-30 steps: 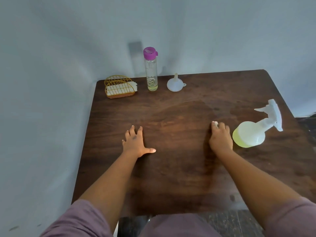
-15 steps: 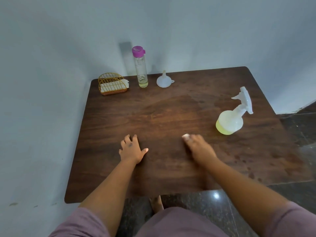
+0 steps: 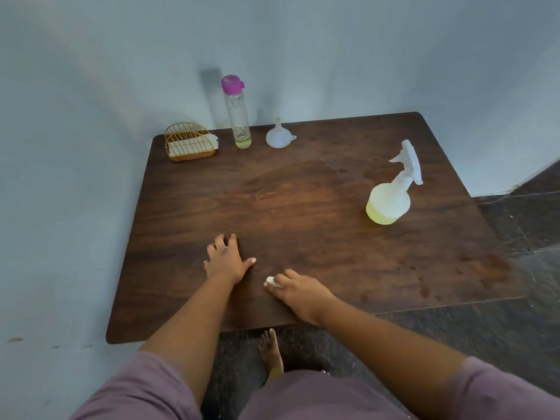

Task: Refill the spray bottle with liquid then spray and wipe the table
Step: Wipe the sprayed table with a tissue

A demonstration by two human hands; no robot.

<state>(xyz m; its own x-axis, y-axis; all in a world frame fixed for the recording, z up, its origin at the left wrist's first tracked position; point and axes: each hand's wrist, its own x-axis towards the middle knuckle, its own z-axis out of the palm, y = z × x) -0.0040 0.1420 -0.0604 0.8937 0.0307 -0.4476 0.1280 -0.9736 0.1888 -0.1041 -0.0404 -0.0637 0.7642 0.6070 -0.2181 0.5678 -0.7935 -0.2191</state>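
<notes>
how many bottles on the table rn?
2. The spray bottle stands at the table's right side, yellowish liquid at its bottom. The tall clear bottle with a purple cap stands at the far edge, between the wire holder and the funnel. None seem hidden.

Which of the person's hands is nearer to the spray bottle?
The right hand, pressing a white wad near the table's front edge. The spray bottle stands beyond it, to its right. The left hand lies flat, farther left.
</notes>
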